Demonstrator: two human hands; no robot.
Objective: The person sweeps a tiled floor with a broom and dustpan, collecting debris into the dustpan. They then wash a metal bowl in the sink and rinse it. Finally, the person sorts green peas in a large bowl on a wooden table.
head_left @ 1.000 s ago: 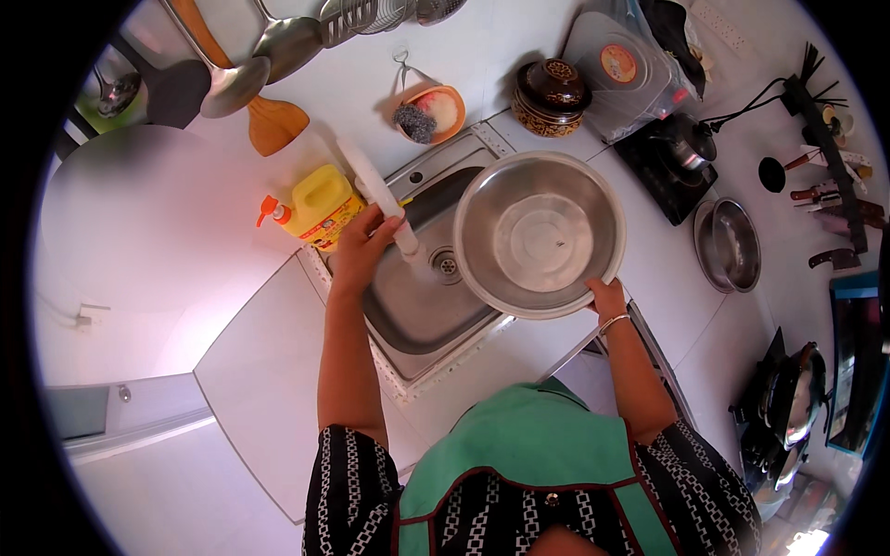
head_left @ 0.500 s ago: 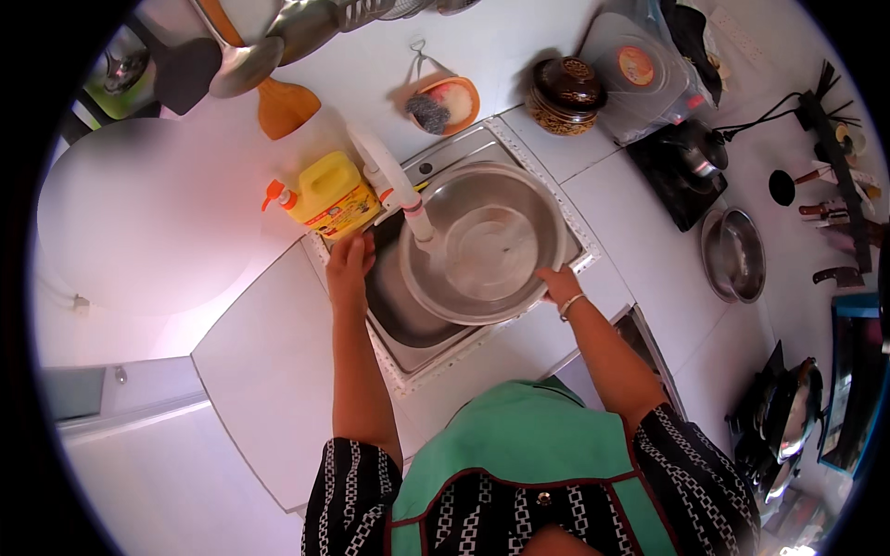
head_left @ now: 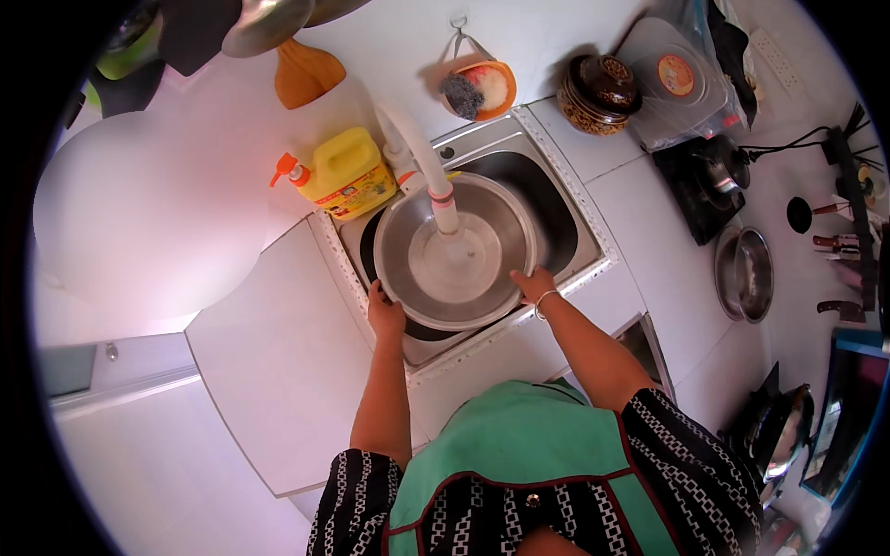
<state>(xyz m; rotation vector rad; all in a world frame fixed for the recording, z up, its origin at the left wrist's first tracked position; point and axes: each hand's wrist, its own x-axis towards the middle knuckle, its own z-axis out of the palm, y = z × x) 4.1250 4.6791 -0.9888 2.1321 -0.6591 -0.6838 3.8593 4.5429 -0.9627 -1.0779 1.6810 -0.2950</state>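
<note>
A wide stainless steel basin (head_left: 394, 250) rests in the sink (head_left: 559, 243), covering much of it. My left hand (head_left: 385, 309) grips the basin's rim at its near left side. On the near right of the same rim, my right hand (head_left: 532, 284) is closed with the thumb over the edge. Above the basin, the white faucet (head_left: 428, 162) points its spout down inside. Some clear water (head_left: 454, 264) appears to lie in the bottom. The undersides of both hands are hidden by the rim.
A yellow jug with an orange pump (head_left: 350, 176) stands left of the faucet. An orange holder with scrubbers (head_left: 480, 91) hangs on the wall. Right of the sink are a brown lidded pot (head_left: 598, 93), a black cooktop (head_left: 697, 195) and metal bowls (head_left: 743, 274).
The basin has shifted left within the sink, baring the sink's right side. My left hand has come from near the yellow jug to the basin's rim; my right hand keeps its hold.
</note>
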